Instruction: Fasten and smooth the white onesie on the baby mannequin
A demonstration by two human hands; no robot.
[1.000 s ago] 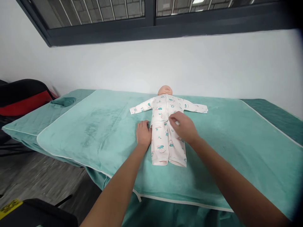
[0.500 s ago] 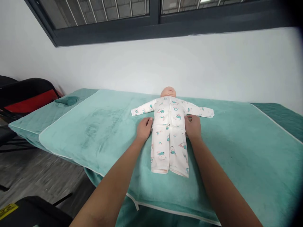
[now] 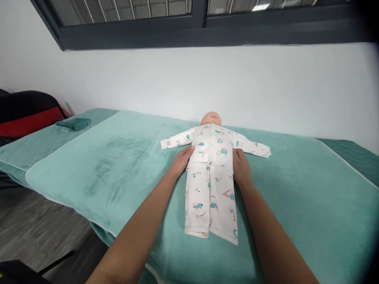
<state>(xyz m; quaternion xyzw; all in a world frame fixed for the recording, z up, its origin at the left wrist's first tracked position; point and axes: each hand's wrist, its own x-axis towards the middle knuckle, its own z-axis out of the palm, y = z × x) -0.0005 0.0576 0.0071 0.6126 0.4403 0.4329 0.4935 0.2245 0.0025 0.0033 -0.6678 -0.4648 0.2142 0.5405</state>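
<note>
A baby doll (image 3: pixel 211 118) lies on its back on the green bed cover, its head towards the wall. It wears a white printed jacket (image 3: pixel 219 152) with the sleeves spread out, and matching trousers (image 3: pixel 197 197) with their legs towards me. My left hand (image 3: pixel 182 161) holds the doll's left-hand side in view, at the waist below the sleeve, thumb at the jacket's edge. Opposite it, my right hand (image 3: pixel 241 165) grips the other side at the same height. Both hands are closed against the doll, with some fingers hidden by its sides.
The green cover (image 3: pixel 89 165) spreads over a bed pushed against a white wall (image 3: pixel 142 83). Above is a dark window frame (image 3: pixel 127 35) with bars behind. A black and red chair (image 3: pixel 29 114) stands at the left, and another dark object (image 3: pixel 20 272) is at the lower left.
My view has come closer, so the doll appears larger and lower. My hands remain at its waist; the right fingers now lie flatter along its side, where they were bent before.
</note>
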